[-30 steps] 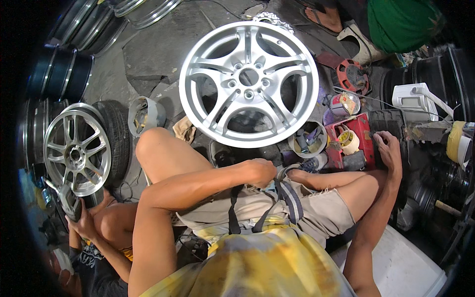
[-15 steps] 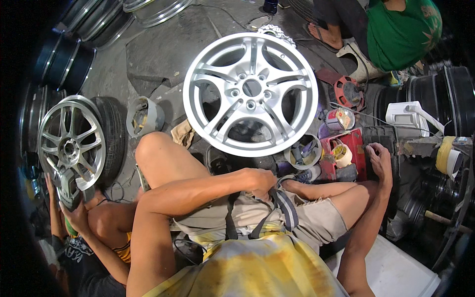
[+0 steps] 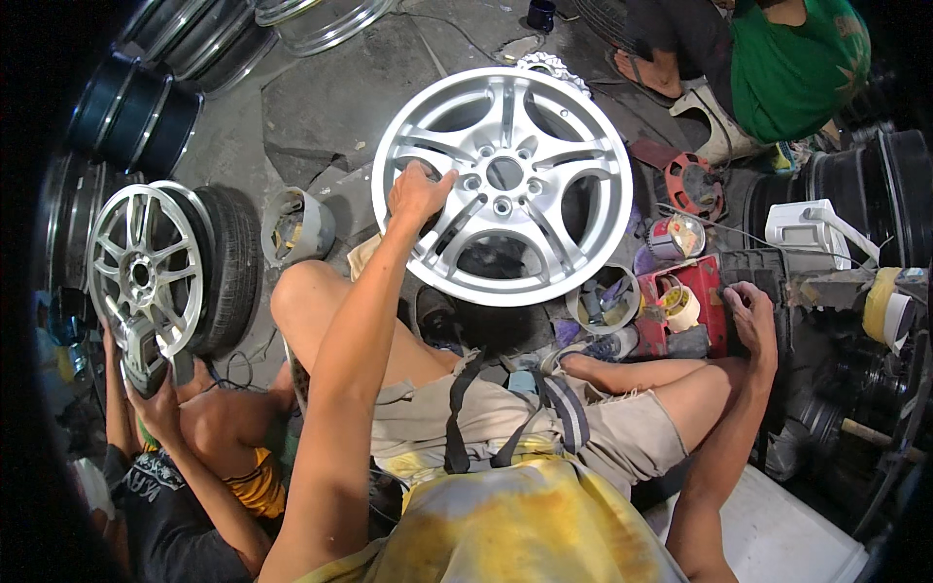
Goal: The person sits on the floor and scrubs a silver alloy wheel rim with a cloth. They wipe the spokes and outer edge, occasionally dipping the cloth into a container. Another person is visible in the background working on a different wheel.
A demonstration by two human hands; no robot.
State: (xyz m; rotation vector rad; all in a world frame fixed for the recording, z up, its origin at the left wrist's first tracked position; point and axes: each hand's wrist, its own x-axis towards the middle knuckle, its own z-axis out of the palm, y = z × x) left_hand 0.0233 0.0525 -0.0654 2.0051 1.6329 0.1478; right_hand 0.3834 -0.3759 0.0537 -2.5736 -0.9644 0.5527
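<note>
In front of me rests a silver alloy wheel [image 3: 559,255] with paired spokes and a ring of bolt holes. My left hand [image 3: 418,192] reaches over its left side, its fingers curled round a spoke with the thumb on top; the undersides of the fingers are hidden. My right hand [image 3: 751,313] hangs loosely bent above my right knee, fingers apart and holding nothing, beside a red box [image 3: 712,313]. A small blue-grey piece [image 3: 522,382] that looks like cloth or paper lies on my lap near a striped strap [image 3: 566,413].
Around the wheel stand a white tub [image 3: 321,228], an open can [image 3: 675,236] and another tub [image 3: 586,316]. At left, a co-worker holds a power tool [image 3: 144,360] to a spoked wheel [image 3: 143,277]. Another person in green [image 3: 797,73] sits at far right. A loose cable trails at right.
My left hand has left my lap and moved forward and left onto the wheel, uncovering the small blue-grey piece. The right hand holds its pose. The whole view has shifted slightly.
</note>
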